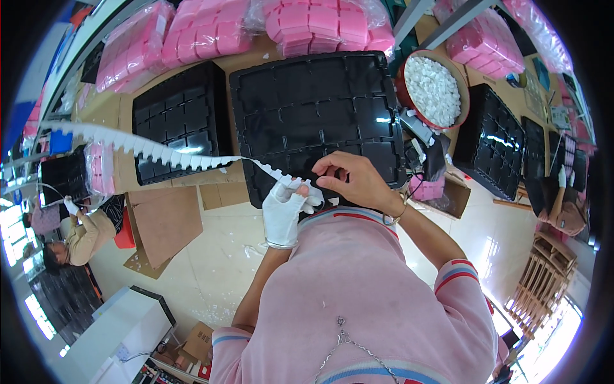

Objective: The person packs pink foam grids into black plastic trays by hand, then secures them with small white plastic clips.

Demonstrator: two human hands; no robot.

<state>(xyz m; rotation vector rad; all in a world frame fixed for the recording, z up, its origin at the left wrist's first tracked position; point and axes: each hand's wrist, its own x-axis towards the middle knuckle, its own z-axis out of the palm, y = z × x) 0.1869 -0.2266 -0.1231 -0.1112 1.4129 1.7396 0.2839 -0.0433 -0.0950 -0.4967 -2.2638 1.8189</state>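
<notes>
My left hand (284,214), in a white glove with some fingertips bare, is closed on a long white notched strip (169,157). From this hand the strip runs up and away to the far left, twisting once along its length. My bare right hand (352,179) hovers just right of the strip's near end. Its fingers are bent, with a gap between thumb and forefinger, and nothing shows in them. Beneath both hands lies a large black plastic tray (307,102) with a grid of shallow compartments. A small white piece (333,201) is at its near edge.
A round basin (401,86) of small white pieces stands right of the tray. More black trays (182,115) flank it. Bagged pink foam blocks (208,29) line the back, below metal bars. Cardboard (163,224) stands at left; co-workers (93,237) sit on both sides.
</notes>
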